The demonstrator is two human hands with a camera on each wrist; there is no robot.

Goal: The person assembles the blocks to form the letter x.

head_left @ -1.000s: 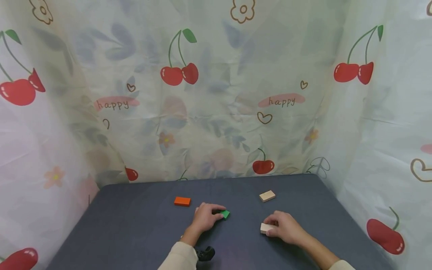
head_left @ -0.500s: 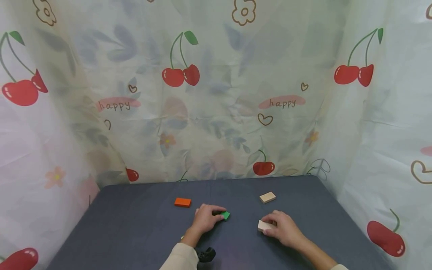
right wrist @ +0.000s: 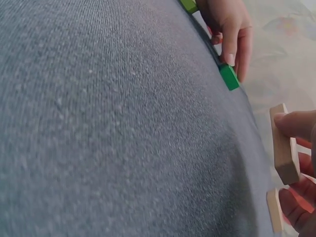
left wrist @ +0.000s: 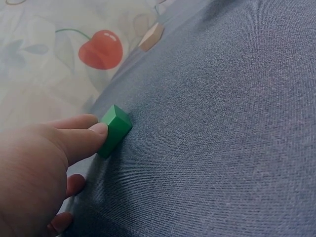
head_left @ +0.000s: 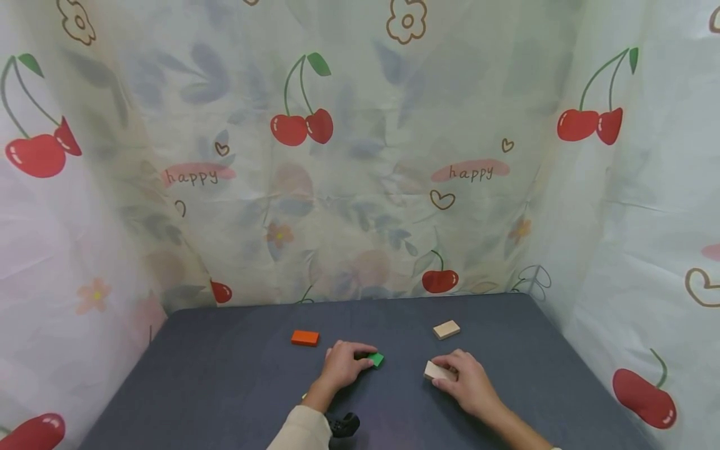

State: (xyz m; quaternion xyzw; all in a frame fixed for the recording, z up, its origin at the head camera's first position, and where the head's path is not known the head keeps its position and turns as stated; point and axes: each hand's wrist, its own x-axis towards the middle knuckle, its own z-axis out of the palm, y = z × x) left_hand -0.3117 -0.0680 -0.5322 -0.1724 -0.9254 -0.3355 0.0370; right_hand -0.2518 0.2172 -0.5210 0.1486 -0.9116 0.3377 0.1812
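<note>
And the left hand [head_left: 340,365] pinches the green block [head_left: 378,360] on the surface [head_left: 225,375], the right hand [head_left: 470,381] grips a wooden block [head_left: 439,372] apart from it, seemingly mid-placement, calling for steady alignment!

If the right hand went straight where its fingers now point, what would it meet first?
The right hand, holding a pale wooden rectangular block, would probably meet the green rectangular block pinched by the left hand; depth is unclear.
</note>
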